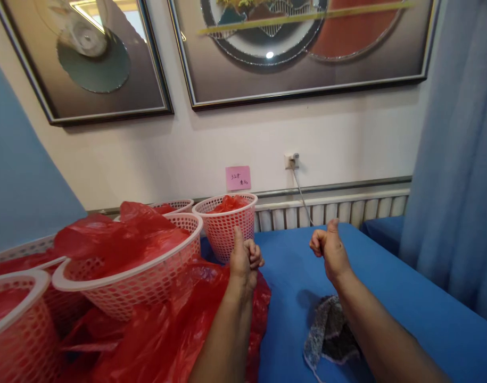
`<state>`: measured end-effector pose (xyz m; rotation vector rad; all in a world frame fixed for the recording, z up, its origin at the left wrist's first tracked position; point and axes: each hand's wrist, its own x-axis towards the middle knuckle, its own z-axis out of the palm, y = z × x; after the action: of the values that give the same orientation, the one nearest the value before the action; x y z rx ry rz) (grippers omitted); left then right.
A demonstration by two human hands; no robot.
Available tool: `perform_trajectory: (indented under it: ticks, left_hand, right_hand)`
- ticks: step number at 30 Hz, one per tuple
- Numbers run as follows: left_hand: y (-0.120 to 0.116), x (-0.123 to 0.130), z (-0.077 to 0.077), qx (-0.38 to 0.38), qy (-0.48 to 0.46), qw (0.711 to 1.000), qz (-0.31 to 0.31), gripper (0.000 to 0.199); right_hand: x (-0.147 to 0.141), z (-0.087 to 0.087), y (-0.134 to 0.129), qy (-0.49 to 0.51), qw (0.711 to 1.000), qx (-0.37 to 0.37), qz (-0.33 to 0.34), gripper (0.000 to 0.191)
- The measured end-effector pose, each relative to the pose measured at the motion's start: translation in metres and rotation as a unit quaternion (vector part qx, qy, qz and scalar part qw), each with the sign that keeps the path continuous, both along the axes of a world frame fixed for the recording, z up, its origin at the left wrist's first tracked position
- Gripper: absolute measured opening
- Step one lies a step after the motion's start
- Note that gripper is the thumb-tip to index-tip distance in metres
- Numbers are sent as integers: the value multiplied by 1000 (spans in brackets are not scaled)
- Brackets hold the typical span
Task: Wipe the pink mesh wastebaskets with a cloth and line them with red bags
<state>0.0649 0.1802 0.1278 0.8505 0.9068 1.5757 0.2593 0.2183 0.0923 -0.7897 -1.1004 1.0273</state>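
My left hand [244, 260] is raised over a heap of red plastic bags [195, 324], its fingers curled into a fist and the thumb pointing up. Behind it stands a pink-and-white perforated basket [228, 234] with red plastic inside. My right hand [330, 249] makes the same thumb-up fist above the blue bed surface [287, 298]. Neither fist shows anything in it. Below my right hand lies a crumpled grey and dark fabric piece [327, 335], partly covered by my forearm.
Several more baskets crowd the left, among them a wide one [127, 266] overflowing with red plastic. A pink note [238, 177] is on the wall near a plugged socket [291, 161]. A radiator [347, 213] runs behind; a blue curtain [454, 159] hangs at right.
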Motion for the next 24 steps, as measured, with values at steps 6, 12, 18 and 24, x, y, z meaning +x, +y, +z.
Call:
perform_trajectory:
  ticks: [6, 12, 18, 24]
  left_hand:
    - [2, 2, -5, -17, -3, 1000, 6, 77]
    - [9, 8, -21, -44, -7, 999, 22, 73]
    - [14, 10, -39, -55, -17, 997, 42, 59]
    - [16, 11, -47, -50, -33, 997, 55, 40]
  right_hand:
    - [-10, -13, 4, -19, 999, -35, 13, 83]
    - [-34, -35, 0, -110, 992, -52, 36, 84]
    - [-64, -76, -28, -195, 969, -114, 98, 84]
    - [-60, -151, -69, -181, 955, -179, 155, 67]
